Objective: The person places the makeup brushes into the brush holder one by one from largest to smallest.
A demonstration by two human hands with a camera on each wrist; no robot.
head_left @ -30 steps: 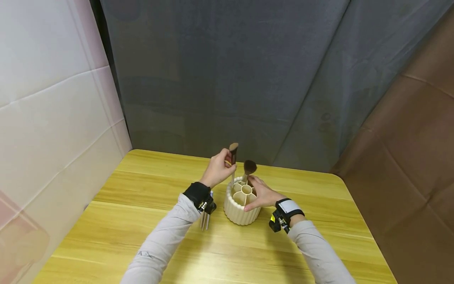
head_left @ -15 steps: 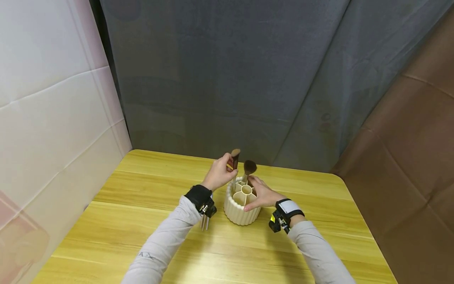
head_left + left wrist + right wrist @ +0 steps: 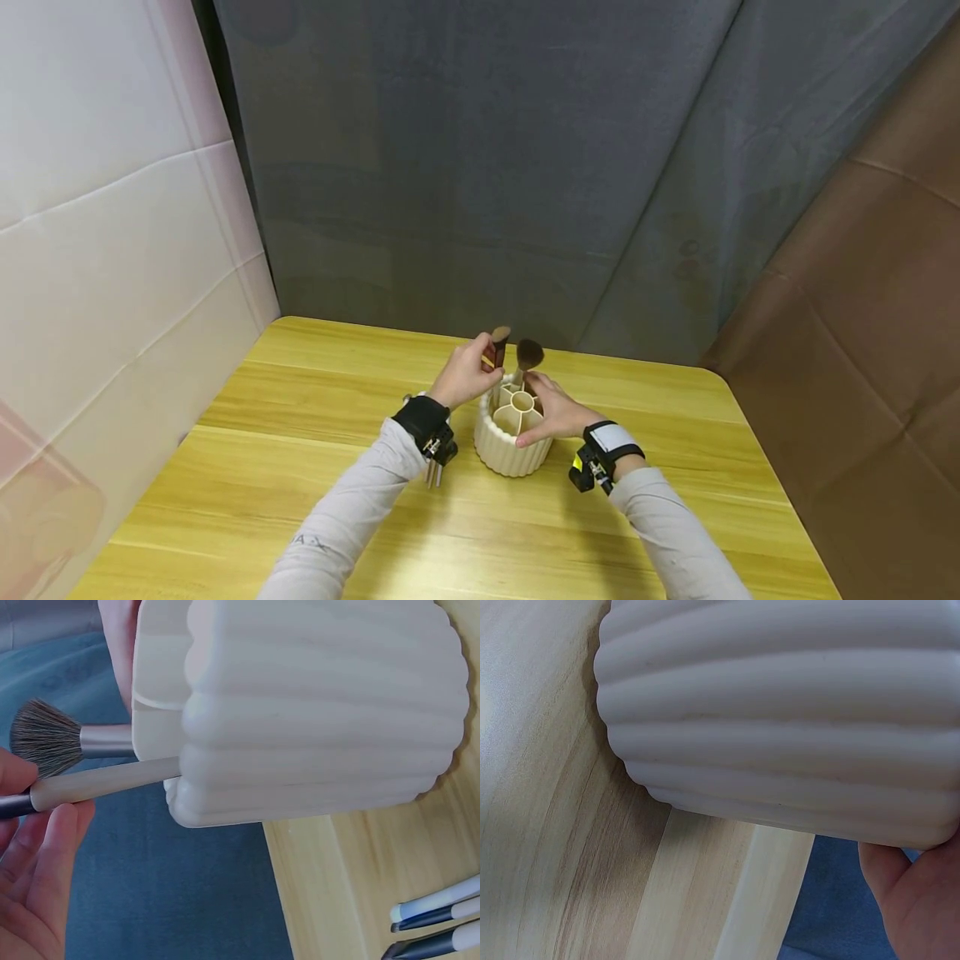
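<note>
Makeup brush (image 3: 496, 348) in the person's left hand (image 3: 463, 377) stands nearly upright, its long axis close to vertical with a slight lean to the right, brown bristle head at the top and pale handle end going down into a compartment at the far left rim of the ribbed cream holder (image 3: 513, 442). The left fingers and thumb pinch the brush at its dark ferrule and upper handle; in the left wrist view the handle (image 3: 105, 784) runs from the fingers (image 3: 37, 877) to the holder's rim (image 3: 154, 712). A second brush (image 3: 527, 357) already stands in a far compartment, fluffy head up, leaning a little right, just beside the held one. The right hand (image 3: 553, 410) cups the holder's right side, fingers curled over its rim and thumb against the ribbed wall; the right wrist view shows the thumb's base (image 3: 915, 900) pressed to the wall (image 3: 795, 712). The holder is round, divided into petal-shaped compartments around a central tube, and sits near the middle of a yellow wood-grain table (image 3: 285, 500). More brushes (image 3: 433, 473) lie flat on the table just left of the holder, partly hidden under the left wrist. Behind the table hangs a grey cloth backdrop (image 3: 480, 167), with a white panel (image 3: 112, 208) on the left and brown material (image 3: 870, 317) on the right.
</note>
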